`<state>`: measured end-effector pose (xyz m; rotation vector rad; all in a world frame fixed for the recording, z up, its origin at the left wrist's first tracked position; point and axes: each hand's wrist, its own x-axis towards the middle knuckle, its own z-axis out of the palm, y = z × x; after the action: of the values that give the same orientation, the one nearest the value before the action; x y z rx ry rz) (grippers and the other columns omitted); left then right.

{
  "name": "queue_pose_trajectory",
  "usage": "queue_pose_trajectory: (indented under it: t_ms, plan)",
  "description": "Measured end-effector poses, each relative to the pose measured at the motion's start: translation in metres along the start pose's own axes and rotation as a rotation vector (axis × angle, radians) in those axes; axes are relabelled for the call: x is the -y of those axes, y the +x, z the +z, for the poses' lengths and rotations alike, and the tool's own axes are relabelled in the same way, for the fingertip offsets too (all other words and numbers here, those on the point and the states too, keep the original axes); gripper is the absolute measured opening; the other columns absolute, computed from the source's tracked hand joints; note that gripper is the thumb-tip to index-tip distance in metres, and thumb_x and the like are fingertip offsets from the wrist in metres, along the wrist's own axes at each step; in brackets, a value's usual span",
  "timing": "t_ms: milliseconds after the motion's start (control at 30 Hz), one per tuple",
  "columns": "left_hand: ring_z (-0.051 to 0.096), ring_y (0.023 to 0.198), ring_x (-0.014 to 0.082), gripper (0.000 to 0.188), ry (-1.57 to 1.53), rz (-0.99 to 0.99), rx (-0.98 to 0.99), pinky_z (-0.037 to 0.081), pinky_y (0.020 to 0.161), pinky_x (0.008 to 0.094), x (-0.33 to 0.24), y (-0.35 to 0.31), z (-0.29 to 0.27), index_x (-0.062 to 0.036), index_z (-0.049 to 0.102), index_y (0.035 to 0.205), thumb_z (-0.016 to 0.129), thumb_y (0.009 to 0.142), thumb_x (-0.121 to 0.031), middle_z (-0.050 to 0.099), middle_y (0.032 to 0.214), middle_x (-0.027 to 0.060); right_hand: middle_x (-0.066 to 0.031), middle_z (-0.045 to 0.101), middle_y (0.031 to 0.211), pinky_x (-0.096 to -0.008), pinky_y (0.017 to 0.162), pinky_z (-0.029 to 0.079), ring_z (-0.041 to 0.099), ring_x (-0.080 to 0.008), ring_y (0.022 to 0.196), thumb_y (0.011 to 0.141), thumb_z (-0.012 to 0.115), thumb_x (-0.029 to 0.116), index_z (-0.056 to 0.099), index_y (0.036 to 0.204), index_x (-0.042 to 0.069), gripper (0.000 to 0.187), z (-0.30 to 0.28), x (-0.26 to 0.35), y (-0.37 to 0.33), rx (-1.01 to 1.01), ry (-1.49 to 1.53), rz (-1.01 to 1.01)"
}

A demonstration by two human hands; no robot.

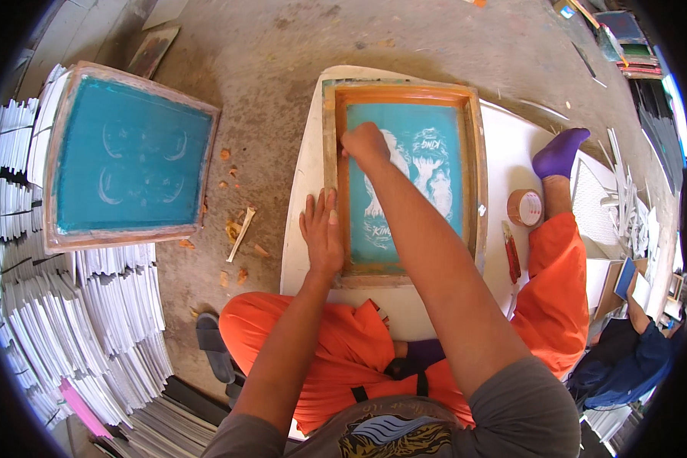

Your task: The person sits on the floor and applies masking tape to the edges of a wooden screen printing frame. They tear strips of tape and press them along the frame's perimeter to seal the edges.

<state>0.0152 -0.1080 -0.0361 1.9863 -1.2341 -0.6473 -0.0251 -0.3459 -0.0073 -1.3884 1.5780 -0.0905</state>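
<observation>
Screen edges: the wood-framed teal screen lies flat, its left rail near the white board's edge.
Left hand: flat at that rail, fingers slightly apart.
Right hand: curled together at the inner left edge; contents hidden.
Floor: concrete, scraps leftward.
Right side: tape roll, red cutter, outstretched leg hemming the board.

Along the white board's left edge, a strip is left free, narrowed by the left hand; toward the right edge, passage is hindered by a tape roll, red-handled tool and foot.
</observation>
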Motion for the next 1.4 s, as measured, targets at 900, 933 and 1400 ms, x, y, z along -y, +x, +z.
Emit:
queue_pose_trajectory:
  t_ms: [900,933,1400]
  plan:
    - [0.019,0.16,0.0388,0.059,-0.049,0.022,-0.03,0.002,0.127,0.0557,0.003,0.001,0.004,-0.0161,0.045,0.161,0.021,0.113,-0.04,0.041,0.166,0.0148,-0.0207,0.078,0.103,-0.0503,0.088,0.058,0.074,-0.0414,0.101,0.084,0.07,0.027,0.082,0.095,0.008,0.025,0.04,-0.125,-0.149,0.229,-0.218,0.004]
    - [0.019,0.16,0.0386,0.059,-0.041,0.02,-0.035,0.003,0.127,0.0557,0.004,0.001,0.004,-0.0161,0.045,0.161,0.021,0.113,-0.04,0.041,0.166,0.0148,-0.0206,0.078,0.104,-0.0501,0.088,0.058,0.074,-0.0414,0.102,0.084,0.069,0.026,0.082,0.096,0.008,0.025,0.04,-0.126,-0.157,0.225,-0.261,-0.02]
    - [0.021,0.159,0.0382,0.057,-0.007,0.032,-0.053,0.005,0.127,0.056,0.006,0.001,0.006,-0.018,0.047,0.16,0.022,0.113,-0.04,0.042,0.165,0.0145,-0.0247,0.076,0.103,-0.0494,0.087,0.059,0.074,-0.0417,0.102,0.083,0.069,0.022,0.077,0.1,0.0,0.028,0.034,-0.112,-0.172,0.248,-0.436,-0.118]
